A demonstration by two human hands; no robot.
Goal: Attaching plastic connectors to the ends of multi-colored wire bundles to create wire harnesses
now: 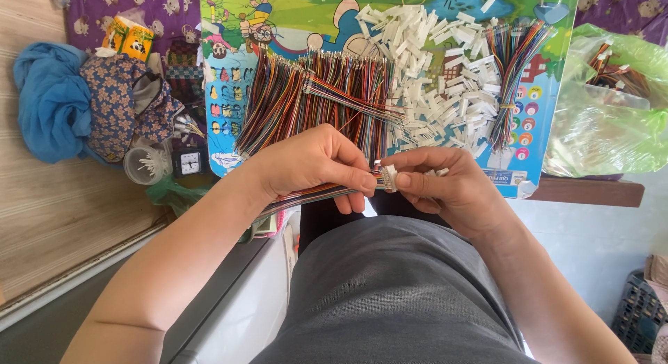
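Blue cloth [49,99] lies far left on the worktop; your left hand [313,165] pinches a striped multicoloured wire ribbon [306,195], your right hand [445,183] grips its small white plastic connector [388,177]; green plastic bag [612,120] sits right.

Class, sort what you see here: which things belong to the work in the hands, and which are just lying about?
In use:
left hand gripping the wire bundle
right hand pinching a white connector
spread wires
pile of white connectors

Lying about:
blue cloth
small clock
green plastic bag
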